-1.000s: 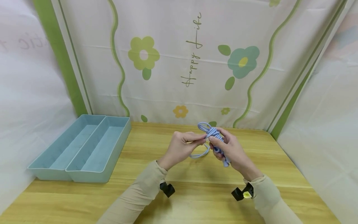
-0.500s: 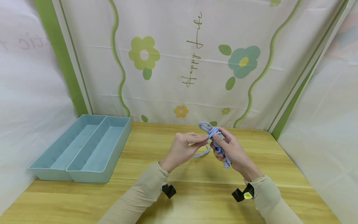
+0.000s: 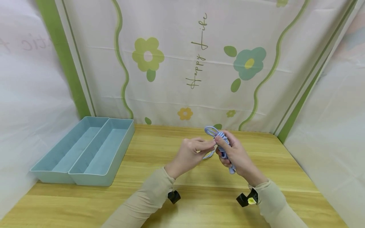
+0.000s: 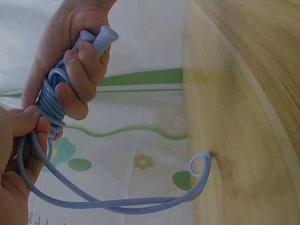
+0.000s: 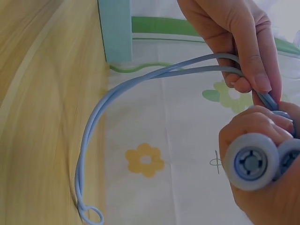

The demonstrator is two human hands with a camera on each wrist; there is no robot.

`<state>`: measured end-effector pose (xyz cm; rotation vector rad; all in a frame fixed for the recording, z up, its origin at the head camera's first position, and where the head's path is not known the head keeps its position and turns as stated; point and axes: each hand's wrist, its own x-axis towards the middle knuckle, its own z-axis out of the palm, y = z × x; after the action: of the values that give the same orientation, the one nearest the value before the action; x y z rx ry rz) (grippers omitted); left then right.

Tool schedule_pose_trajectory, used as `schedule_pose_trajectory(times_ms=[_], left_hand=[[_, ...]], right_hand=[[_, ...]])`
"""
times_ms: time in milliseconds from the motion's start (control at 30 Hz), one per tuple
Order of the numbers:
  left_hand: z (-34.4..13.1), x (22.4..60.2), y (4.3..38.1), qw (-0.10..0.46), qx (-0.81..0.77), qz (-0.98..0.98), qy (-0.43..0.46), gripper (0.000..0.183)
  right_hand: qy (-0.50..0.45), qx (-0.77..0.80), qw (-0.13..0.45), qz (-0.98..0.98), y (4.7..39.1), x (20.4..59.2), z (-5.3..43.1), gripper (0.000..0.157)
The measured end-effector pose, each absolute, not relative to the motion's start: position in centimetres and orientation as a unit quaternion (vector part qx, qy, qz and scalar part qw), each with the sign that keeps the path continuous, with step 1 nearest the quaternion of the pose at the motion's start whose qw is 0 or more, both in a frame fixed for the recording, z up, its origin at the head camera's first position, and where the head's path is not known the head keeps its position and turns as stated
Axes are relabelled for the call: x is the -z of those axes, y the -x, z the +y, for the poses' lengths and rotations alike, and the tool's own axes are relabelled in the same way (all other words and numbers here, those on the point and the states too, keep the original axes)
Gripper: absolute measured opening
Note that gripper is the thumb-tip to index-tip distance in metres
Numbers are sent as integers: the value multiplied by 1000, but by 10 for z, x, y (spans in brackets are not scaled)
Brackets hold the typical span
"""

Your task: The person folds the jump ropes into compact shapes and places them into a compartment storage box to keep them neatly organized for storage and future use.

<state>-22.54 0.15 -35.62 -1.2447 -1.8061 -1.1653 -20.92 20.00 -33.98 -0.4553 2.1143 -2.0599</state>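
Observation:
A light blue jump rope is wound in tight coils around its own bundle, above the table. My right hand grips the bundle and the handles, fingers curled around them and thumb on the coils. Two doubled strands run from the coils through my left hand, whose thumb and fingers pinch them right beside the bundle. In both wrist views these strands sag to a small twisted loop low by the tabletop. A loop of rope sticks out past the bundle's far end in the head view.
Two blue-green trays stand side by side at the left of the wooden table. A white flower-printed curtain closes off the back, with more white sheets at both sides.
My left hand has shifted right, closer to the bundle, along with the pinched strands. Less of the hanging rope shows beside it in the head view. My right hand has stayed nearly in place.

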Motion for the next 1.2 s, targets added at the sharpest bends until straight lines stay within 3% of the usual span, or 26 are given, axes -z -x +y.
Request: schedule_pose_trajectory(times_ms=[233,400,733,1200], left_hand=[[4,357,227,338,450,-676,475,22],[4,360,228,309,484,-670,471,23],[-5,363,232,110,625,-667,390,18],[-17,367,242,-51,649,-659,377,19]], right_hand=[[174,696,88,691,210,341,201,43],[195,703,110,675,213,342,204,38],[241,729,149,623,215,342,208,29],[292,745,150,581,215,342,212,27]])
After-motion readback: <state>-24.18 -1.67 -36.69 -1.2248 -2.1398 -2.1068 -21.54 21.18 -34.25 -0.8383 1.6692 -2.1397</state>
